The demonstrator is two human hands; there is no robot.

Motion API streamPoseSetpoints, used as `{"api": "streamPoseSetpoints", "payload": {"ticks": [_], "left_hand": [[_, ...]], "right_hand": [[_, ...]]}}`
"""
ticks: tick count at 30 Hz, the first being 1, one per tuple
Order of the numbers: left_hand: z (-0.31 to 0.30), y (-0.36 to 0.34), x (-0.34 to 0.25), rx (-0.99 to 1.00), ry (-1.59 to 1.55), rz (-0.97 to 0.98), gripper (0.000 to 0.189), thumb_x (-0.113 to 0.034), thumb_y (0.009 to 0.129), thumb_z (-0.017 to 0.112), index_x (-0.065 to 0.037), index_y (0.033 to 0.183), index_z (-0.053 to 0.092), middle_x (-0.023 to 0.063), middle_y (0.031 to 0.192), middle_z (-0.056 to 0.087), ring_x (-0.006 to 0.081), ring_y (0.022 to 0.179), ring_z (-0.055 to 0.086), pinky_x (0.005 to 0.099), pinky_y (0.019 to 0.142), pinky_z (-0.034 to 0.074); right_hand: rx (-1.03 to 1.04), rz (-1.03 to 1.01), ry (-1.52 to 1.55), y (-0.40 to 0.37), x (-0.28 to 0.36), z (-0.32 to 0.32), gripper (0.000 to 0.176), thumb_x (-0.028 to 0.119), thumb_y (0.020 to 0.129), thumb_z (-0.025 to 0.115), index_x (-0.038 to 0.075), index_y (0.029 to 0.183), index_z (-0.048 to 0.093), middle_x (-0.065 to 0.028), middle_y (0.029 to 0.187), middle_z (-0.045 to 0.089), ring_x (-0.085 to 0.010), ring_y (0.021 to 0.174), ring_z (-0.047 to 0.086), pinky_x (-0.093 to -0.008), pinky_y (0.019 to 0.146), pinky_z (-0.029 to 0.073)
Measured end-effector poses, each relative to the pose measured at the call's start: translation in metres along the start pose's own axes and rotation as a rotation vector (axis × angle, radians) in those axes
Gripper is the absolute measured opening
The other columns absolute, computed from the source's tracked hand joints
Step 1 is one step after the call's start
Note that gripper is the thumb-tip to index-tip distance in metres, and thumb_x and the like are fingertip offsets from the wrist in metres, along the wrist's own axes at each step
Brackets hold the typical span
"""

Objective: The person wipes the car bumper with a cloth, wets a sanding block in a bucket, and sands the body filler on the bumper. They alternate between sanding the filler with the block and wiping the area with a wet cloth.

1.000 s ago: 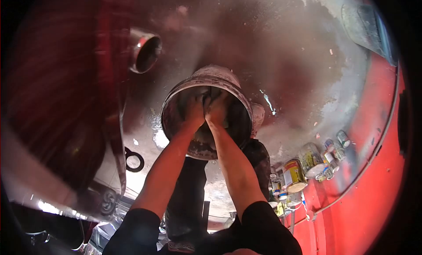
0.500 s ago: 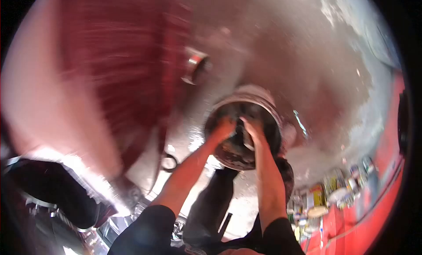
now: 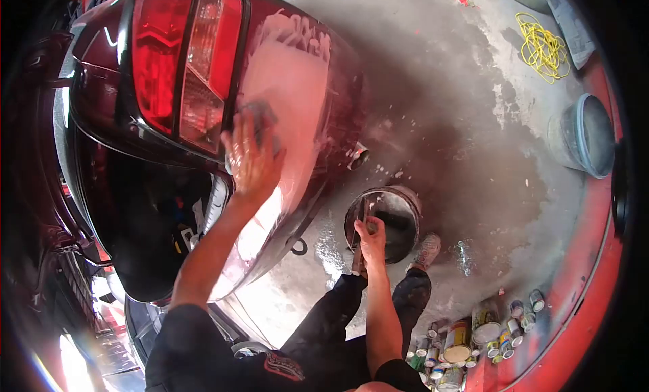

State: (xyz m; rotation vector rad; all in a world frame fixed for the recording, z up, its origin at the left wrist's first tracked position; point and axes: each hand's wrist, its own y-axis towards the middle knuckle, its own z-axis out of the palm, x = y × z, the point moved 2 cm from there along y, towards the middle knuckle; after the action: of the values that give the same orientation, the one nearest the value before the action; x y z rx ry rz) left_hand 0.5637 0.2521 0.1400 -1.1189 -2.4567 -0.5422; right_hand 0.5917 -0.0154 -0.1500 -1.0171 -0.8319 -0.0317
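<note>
My left hand lies with fingers stretched over a dark grey pad, pressing it against the pinkish, dull patch of the dark red car's bumper, just beside the tail light. Milky streaks run along the patch's upper edge. Lower down, my right hand is closed around a long, narrow sanding block, held upright over the near side of a bucket. Dark liquid shows inside the bucket, which stands on the floor by my feet.
The car's open trunk is at left. A yellow cord lies coiled on the wet concrete floor. Another bucket stands by the red edge at right. Several paint cans crowd the lower right, near my shoe.
Both hands were down inside the bucket. My left hand has since moved up to the bumper with the pad, and my right hand has lifted with the sanding block. The view has shifted.
</note>
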Motion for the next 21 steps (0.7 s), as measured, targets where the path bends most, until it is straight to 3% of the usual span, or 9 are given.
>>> {"api": "streamPoseSetpoints", "payload": {"ticks": [2, 3, 7, 9, 12, 16, 17, 20, 21], "left_hand": [[0.01, 0.041, 0.007, -0.053, -0.059, 0.111, 0.063, -0.027, 0.093, 0.07, -0.01, 0.151, 0.054, 0.023, 0.164, 0.037, 0.0443, 0.15, 0.038, 0.0624, 0.122, 0.031], [0.013, 0.068, 0.008, -0.08, -0.057, 0.133, 0.062, -0.026, 0.093, 0.07, -0.01, 0.151, 0.055, 0.0207, 0.164, 0.039, 0.0416, 0.15, 0.039, 0.0608, 0.122, 0.032], [0.01, 0.188, 0.005, -0.213, -0.032, 0.211, 0.053, -0.021, 0.09, 0.07, -0.01, 0.141, 0.062, 0.0147, 0.157, 0.051, 0.0358, 0.146, 0.046, 0.0527, 0.121, 0.037], [0.022, 0.215, 0.007, -0.225, -0.085, 0.266, 0.05, -0.016, 0.088, 0.069, -0.01, 0.137, 0.065, 0.0124, 0.153, 0.056, 0.0345, 0.143, 0.049, 0.0504, 0.12, 0.039], [0.045, 0.187, 0.003, -0.187, -0.225, 0.408, 0.048, -0.011, 0.085, 0.067, -0.01, 0.133, 0.068, 0.0098, 0.15, 0.058, 0.0324, 0.14, 0.052, 0.0483, 0.118, 0.041], [0.035, 0.052, -0.008, -0.029, -0.343, 0.636, 0.046, -0.012, 0.084, 0.068, -0.009, 0.129, 0.071, 0.0079, 0.146, 0.06, 0.0289, 0.135, 0.055, 0.0475, 0.113, 0.044], [0.028, 0.03, -0.004, 0.054, -0.364, 0.681, 0.045, -0.013, 0.084, 0.068, -0.007, 0.129, 0.07, 0.0076, 0.145, 0.061, 0.0283, 0.135, 0.055, 0.0476, 0.112, 0.045], [-0.002, 0.004, 0.033, 0.233, -0.451, 0.817, 0.043, -0.013, 0.083, 0.068, -0.004, 0.125, 0.071, 0.009, 0.142, 0.062, 0.0283, 0.133, 0.056, 0.0469, 0.111, 0.046], [-0.018, 0.003, 0.05, 0.231, -0.42, 0.759, 0.041, -0.013, 0.082, 0.069, -0.003, 0.122, 0.072, 0.0097, 0.14, 0.063, 0.0283, 0.132, 0.057, 0.0468, 0.11, 0.047]], "right_hand": [[0.062, -0.035, 0.074, -0.008, 0.032, -0.003, 0.053, 0.029, 0.09, 0.086, 0.005, 0.127, 0.058, -0.0082, 0.103, 0.071, -0.0144, 0.092, 0.063, -0.0306, 0.081, 0.049], [0.033, -0.135, -0.061, -0.005, 0.035, -0.009, 0.056, 0.031, 0.09, 0.085, 0.004, 0.13, 0.057, -0.009, 0.104, 0.07, -0.0157, 0.093, 0.063, -0.0318, 0.082, 0.05], [0.021, -0.085, -0.066, -0.033, 0.116, -0.024, 0.066, 0.037, 0.087, 0.086, 0.001, 0.133, 0.054, -0.0119, 0.105, 0.066, -0.018, 0.091, 0.061, -0.0344, 0.081, 0.05], [-0.028, -0.11, -0.109, -0.029, 0.119, -0.027, 0.068, 0.038, 0.086, 0.086, 0.001, 0.134, 0.054, -0.0118, 0.105, 0.066, -0.0171, 0.089, 0.061, -0.0342, 0.079, 0.049], [-0.066, -0.155, -0.109, -0.03, 0.132, -0.019, 0.073, 0.04, 0.086, 0.086, 0.0, 0.137, 0.053, -0.0136, 0.113, 0.067, -0.0208, 0.101, 0.062, -0.0361, 0.09, 0.049], [-0.084, -0.376, -0.137, -0.029, 0.159, 0.024, 0.075, 0.041, 0.088, 0.086, 0.0, 0.141, 0.052, -0.0129, 0.124, 0.063, -0.0232, 0.114, 0.059, -0.0376, 0.102, 0.046], [-0.057, -0.385, -0.146, -0.032, 0.177, 0.039, 0.073, 0.042, 0.087, 0.082, -0.001, 0.139, 0.053, -0.0226, 0.136, 0.059, -0.0357, 0.13, 0.055, -0.0442, 0.113, 0.041], [-0.088, -0.645, -0.287, -0.043, 0.236, 0.087, 0.066, 0.026, 0.087, 0.083, 0.0, 0.139, 0.052, -0.0244, 0.131, 0.058, -0.0417, 0.127, 0.052, -0.0493, 0.11, 0.041], [-0.081, -0.736, -0.285, -0.049, 0.255, 0.102, 0.068, 0.022, 0.087, 0.082, 0.002, 0.143, 0.049, -0.0248, 0.132, 0.056, -0.0419, 0.127, 0.05, -0.0497, 0.11, 0.041]]}}
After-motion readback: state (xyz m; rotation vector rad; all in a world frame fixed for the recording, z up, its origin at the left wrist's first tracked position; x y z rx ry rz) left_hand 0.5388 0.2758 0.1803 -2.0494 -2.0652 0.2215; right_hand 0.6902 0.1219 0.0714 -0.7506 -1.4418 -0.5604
